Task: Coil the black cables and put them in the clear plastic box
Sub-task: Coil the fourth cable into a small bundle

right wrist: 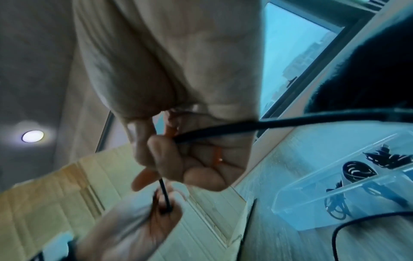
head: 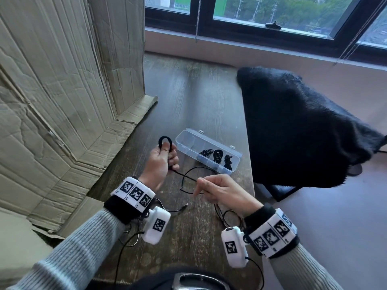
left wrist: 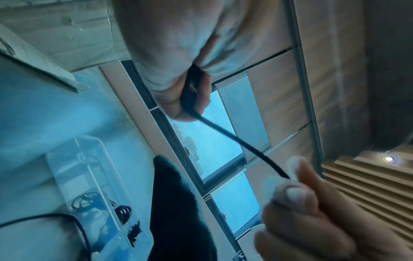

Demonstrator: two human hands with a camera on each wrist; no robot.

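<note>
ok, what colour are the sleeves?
Grey sleeves with paler stripes, ribbed knit. Clearest in the head view.

Head looks down; wrist views close, sharing box [left wrist: 93,185]

Half-coiled black cable [head: 165,141] held above table; clear plastic box [head: 184,141] holds 3 coils.

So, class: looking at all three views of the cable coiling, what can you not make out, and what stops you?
- Turn count of the coil: head view, the left hand covers its lower part.
- How many cables lie in the clear plastic box: all views, the bundles are small and tangled.
- Free end of the black cable: head view, it passes under the right hand and wrist.
</note>
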